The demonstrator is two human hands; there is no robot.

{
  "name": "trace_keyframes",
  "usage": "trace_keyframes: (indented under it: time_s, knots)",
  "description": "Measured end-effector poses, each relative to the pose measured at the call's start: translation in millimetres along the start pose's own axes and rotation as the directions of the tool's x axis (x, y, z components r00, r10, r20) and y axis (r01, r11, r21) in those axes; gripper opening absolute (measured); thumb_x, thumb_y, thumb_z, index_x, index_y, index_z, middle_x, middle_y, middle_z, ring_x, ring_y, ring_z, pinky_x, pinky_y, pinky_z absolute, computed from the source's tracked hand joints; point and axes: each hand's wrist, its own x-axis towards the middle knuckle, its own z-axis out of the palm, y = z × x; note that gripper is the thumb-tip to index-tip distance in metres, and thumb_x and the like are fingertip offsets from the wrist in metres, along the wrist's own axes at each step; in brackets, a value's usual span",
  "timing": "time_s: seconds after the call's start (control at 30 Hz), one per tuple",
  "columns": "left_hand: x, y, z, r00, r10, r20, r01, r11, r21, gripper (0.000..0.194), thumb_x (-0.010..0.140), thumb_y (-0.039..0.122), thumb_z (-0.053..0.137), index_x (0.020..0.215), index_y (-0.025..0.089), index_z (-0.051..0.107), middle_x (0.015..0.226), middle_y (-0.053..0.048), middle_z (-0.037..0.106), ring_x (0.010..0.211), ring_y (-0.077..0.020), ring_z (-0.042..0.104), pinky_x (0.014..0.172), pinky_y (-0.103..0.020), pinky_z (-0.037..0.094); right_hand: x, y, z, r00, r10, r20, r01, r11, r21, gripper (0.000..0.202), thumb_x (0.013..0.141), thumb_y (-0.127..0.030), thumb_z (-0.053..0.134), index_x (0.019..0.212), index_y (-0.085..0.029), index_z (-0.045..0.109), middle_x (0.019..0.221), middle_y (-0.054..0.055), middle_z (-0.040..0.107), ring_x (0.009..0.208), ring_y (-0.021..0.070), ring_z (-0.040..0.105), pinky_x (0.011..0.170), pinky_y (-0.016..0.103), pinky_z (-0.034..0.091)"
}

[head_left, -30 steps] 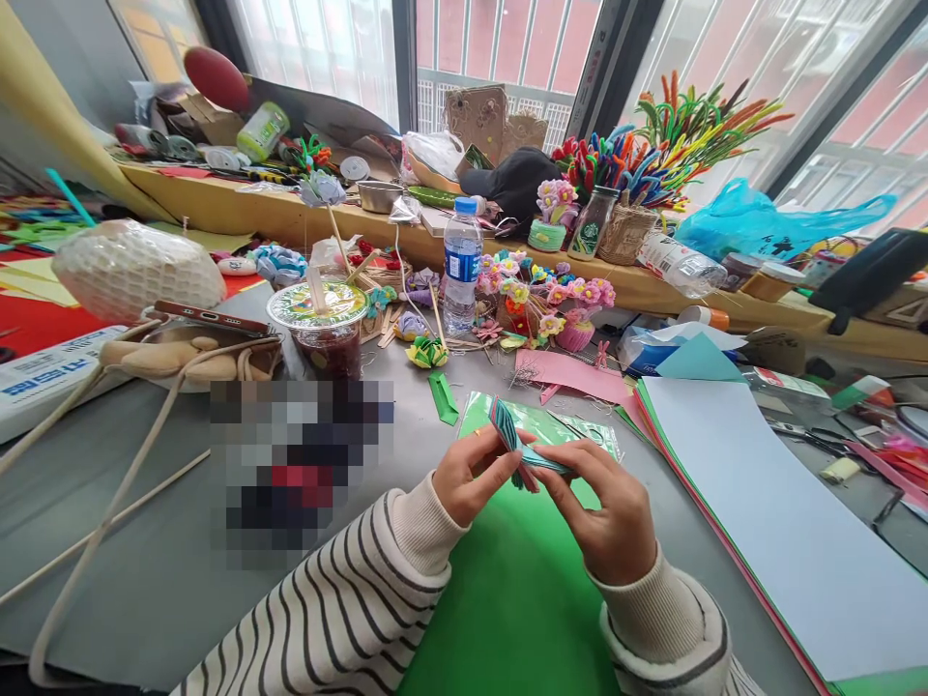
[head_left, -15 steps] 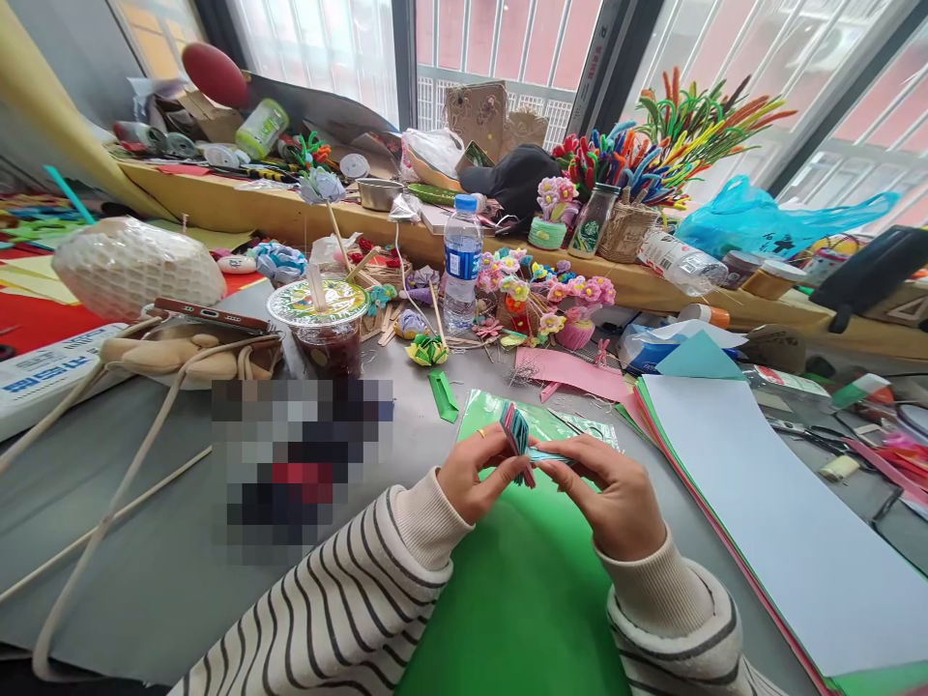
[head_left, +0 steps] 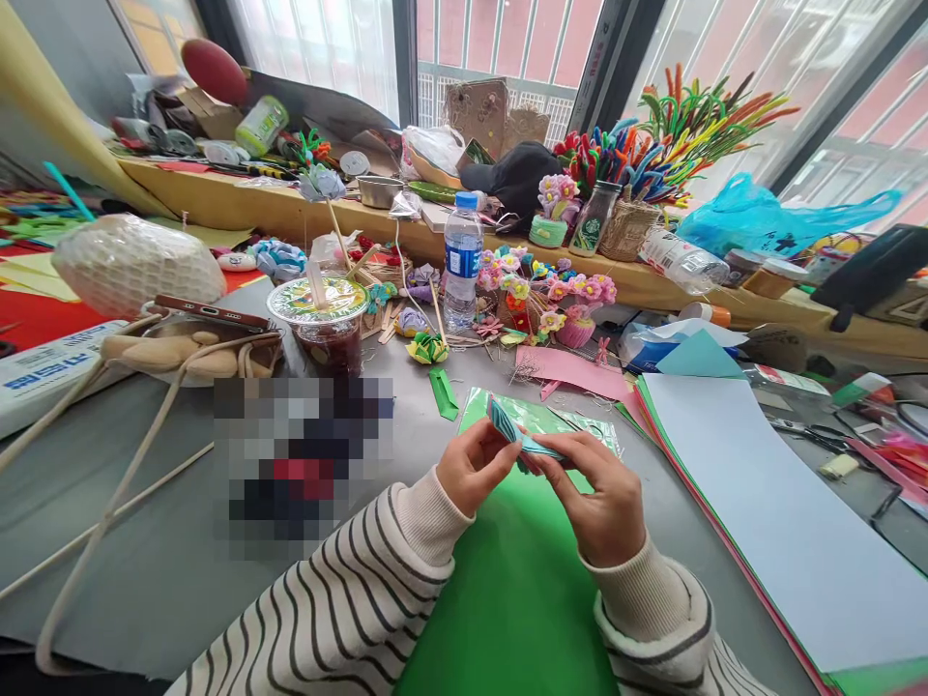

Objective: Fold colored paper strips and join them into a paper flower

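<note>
A small folded paper piece, light blue on top with some pink beneath, is held between both hands above a green sheet. My left hand pinches its left part between thumb and fingers. On the right part, my right hand has a similar pinch. Fingers hide some of the folds. Just beyond the hands lies a clear plastic packet on the green sheet.
White and coloured sheets are stacked to the right. A lidded drink cup, a water bottle and pink flowers stand beyond the hands. A bag with cords sits left; scissors lie right.
The folded paper has turned, showing its light blue face instead of striped edges. My right hand has moved slightly left, closer to my left hand.
</note>
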Motion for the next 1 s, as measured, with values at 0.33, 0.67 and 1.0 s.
trace_keyframes:
  time_s: [0.33, 0.67, 1.0]
  knots:
    - [0.3, 10.0, -6.0, 0.998, -0.062, -0.024, 0.064, 0.996, 0.063, 0.021, 0.065, 0.026, 0.064, 0.079, 0.011, 0.062, 0.064, -0.003, 0.066, 0.060, -0.0171, 0.062, 0.063, -0.030, 0.051, 4.6, 4.1, -16.1, 0.940, 0.154, 0.303, -0.266, 0.888, 0.376, 0.020, 0.076, -0.023, 0.054, 0.094, -0.020, 0.063, 0.076, 0.003, 0.063, 0.064, 0.0128, 0.059, 0.057, 0.027, 0.053]
    - [0.1, 12.6, -6.4, 0.993, -0.095, 0.064, 0.085, 0.987, 0.136, 0.023, 0.067, 0.031, 0.062, 0.077, 0.011, 0.061, 0.057, -0.003, 0.063, 0.051, -0.0156, 0.059, 0.054, -0.028, 0.049, 6.6, 2.4, -21.5, 0.812, 0.407, 0.417, -0.565, 0.728, 0.389, 0.015, 0.062, -0.027, 0.068, 0.073, -0.017, 0.068, 0.049, -0.001, 0.061, 0.044, 0.0089, 0.054, 0.046, 0.021, 0.048]
    - [2.4, 13.0, -3.6, 0.979, -0.192, 0.066, 0.185, 0.978, 0.101, 0.029, 0.060, 0.040, 0.065, 0.069, 0.013, 0.056, 0.054, 0.002, 0.055, 0.048, -0.0100, 0.053, 0.047, -0.021, 0.044, 10.3, 7.3, -20.6, 0.547, 0.563, 0.619, -0.836, 0.402, 0.373, 0.024, 0.052, -0.035, 0.072, 0.064, -0.015, 0.066, 0.052, 0.000, 0.063, 0.040, 0.0064, 0.054, 0.042, 0.018, 0.045]
